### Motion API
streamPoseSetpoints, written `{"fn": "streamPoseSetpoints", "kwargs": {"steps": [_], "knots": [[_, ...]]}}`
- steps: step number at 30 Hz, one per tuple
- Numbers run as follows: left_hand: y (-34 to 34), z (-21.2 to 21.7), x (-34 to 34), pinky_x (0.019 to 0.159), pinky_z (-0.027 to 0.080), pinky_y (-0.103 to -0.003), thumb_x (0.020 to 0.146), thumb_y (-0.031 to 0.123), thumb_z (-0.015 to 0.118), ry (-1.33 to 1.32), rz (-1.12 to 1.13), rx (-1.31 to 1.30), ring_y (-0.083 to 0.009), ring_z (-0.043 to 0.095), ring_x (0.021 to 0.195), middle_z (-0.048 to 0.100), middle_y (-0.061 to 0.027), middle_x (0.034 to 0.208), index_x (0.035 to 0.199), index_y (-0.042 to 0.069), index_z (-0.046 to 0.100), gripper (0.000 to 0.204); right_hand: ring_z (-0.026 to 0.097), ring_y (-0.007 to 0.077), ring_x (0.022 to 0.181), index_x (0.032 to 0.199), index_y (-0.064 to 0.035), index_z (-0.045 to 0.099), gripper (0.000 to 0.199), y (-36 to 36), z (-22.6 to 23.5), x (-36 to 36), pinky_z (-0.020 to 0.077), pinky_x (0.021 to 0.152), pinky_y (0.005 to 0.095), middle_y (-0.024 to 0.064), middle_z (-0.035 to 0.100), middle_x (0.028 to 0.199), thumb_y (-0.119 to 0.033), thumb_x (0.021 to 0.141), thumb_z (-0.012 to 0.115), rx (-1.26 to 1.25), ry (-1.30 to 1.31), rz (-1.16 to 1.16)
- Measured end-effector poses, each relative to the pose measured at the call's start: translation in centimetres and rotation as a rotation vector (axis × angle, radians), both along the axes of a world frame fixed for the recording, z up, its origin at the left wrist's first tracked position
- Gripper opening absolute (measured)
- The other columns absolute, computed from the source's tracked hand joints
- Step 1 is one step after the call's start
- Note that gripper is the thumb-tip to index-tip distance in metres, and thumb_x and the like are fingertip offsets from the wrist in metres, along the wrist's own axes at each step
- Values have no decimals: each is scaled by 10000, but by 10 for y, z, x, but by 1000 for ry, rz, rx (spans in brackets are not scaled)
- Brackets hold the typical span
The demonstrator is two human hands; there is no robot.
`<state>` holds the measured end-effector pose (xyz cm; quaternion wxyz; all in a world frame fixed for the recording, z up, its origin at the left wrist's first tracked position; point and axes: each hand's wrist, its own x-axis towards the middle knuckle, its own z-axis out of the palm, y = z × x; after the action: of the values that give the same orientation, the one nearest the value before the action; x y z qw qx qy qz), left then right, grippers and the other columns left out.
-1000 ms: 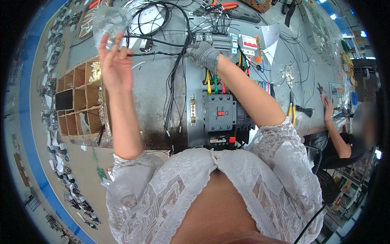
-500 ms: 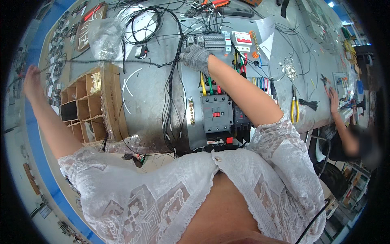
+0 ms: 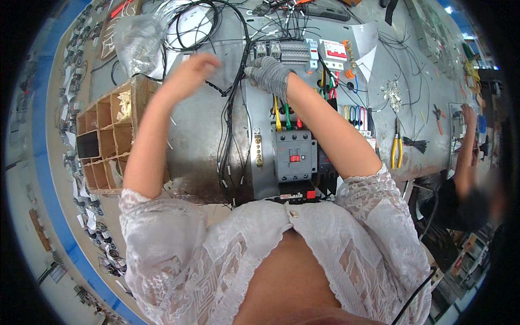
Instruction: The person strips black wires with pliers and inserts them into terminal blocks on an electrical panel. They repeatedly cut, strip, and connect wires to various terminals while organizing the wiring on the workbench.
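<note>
Upper centre, the right hand (image 3: pixel 266 75) pinches black wires (image 3: pixel 235 86); whether the left hand (image 3: pixel 190 75) grasps anything is unclear. A slack pinch could splay them.

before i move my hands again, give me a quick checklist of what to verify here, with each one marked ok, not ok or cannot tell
1. Right hand at the black wire bundle: ok, its gloved fingers are at the bundle's edge.
2. Right hand's grip firm: cannot tell, the fingers' closure is not clear.
3. Left hand gloved: not ok, it is bare.
4. Bundle's lower strands gathered: not ok, they spread apart toward the near edge.
5. Yellow-handled pliers off the grey panel: ok, they lie to its right.
6. Co-worker's hand clear of yours: ok, it is far to the right.
</note>
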<state>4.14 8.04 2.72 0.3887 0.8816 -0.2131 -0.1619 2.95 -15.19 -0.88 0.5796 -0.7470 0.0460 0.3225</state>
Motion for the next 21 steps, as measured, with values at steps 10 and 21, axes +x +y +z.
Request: {"fn": "streamPoseSetpoints", "kwargs": {"steps": [10, 21], "knots": [[-39, -9, 0, 568, 262, -171, 909, 219, 499, 763, -17, -233, -16, 370, 654, 482, 88, 759, 1031, 113, 544, 167, 562, 217, 568, 793, -10, 643, 245, -2, 2, 2, 460, 561, 362, 96, 616, 673, -217, 874, 542, -185, -111, 88], [-36, -23, 14, 617, 335, -195, 924, 246, 515, 498, 41, -152, -25, 422, 693, 544, 82, 796, 856, 92, 591, 185, 523, 129, 532, 903, -4, 616, 245, -2, 24, -4, 443, 504, 275, 57, 625, 685, -244, 861, 604, -111, 15, 30]]}}
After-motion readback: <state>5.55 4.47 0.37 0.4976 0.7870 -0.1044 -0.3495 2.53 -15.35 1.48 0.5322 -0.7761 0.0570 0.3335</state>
